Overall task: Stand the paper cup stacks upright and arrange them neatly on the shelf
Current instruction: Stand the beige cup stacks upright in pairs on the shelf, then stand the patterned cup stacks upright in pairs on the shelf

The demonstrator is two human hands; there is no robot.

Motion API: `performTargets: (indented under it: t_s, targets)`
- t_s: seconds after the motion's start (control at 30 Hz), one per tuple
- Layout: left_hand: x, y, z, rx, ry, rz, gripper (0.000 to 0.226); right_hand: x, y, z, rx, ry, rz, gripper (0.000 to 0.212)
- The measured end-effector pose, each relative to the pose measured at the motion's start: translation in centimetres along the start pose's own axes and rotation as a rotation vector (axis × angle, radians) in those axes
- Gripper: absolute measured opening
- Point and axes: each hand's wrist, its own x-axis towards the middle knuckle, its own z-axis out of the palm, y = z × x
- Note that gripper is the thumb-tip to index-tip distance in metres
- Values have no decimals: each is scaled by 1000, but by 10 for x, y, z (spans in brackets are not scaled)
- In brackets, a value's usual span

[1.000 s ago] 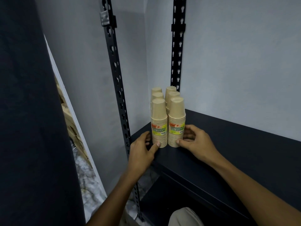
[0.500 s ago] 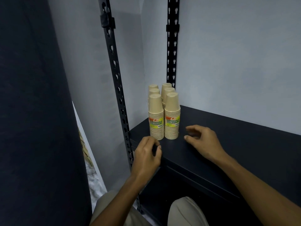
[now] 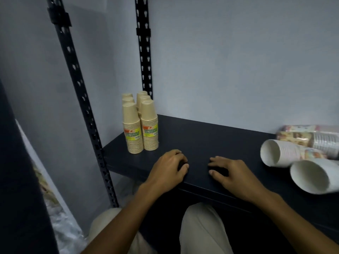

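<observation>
— Anything change?
— I'd let go of the upright tan stacks in the shelf corner; left hand and right hand hovered loosely curled, empty. White stacks lay toppled rightward, next.

Bare forearms with no sleeves, and light beige trousers cover both knees.

Tan cup stacks upright; white cup stacks lie sideways.
</observation>
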Motion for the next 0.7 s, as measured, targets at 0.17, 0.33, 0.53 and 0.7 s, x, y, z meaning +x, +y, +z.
performTargets:
  t_s: [0.17,0.33,0.53,0.7]
  targets:
    - [23,37,24,-82,-83,115,25,-56,25,-30,24,55,57,29]
    - [44,69,44,-184,-170,132,30,-109,44,-53,21,127,139,26]
    - [75,112,62,-338,-238,152,29,-165,59,-80,-48,218,301,26]
    - [114,128,74,-485,-231,48,23,-196,74,-110,-166,274,545,29]
